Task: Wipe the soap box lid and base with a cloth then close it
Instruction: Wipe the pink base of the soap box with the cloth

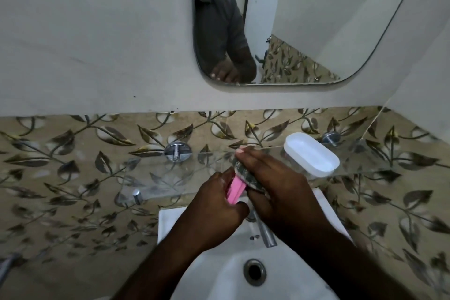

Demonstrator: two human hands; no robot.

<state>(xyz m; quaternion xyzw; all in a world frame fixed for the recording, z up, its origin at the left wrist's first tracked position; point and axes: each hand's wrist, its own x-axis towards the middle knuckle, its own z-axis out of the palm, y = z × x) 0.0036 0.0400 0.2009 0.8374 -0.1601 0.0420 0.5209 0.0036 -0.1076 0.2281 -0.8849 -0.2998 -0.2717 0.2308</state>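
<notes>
My left hand (214, 204) grips a pink soap box part (235, 189) above the basin, tilted on edge. My right hand (275, 182) presses a grey patterned cloth (246, 176) against that pink part, fingers stretched over the cloth toward the wall. The white soap box part (313, 154), hollow side up, lies on the glass shelf (170, 180) to the right of my hands. Most of the pink part is hidden by my hands and the cloth.
A white washbasin (233, 275) with a drain (254, 271) sits below my hands, and a chrome tap (266, 232) stands behind it. A mirror (316, 19) hangs on the wall above. Leaf-patterned tiles surround the basin.
</notes>
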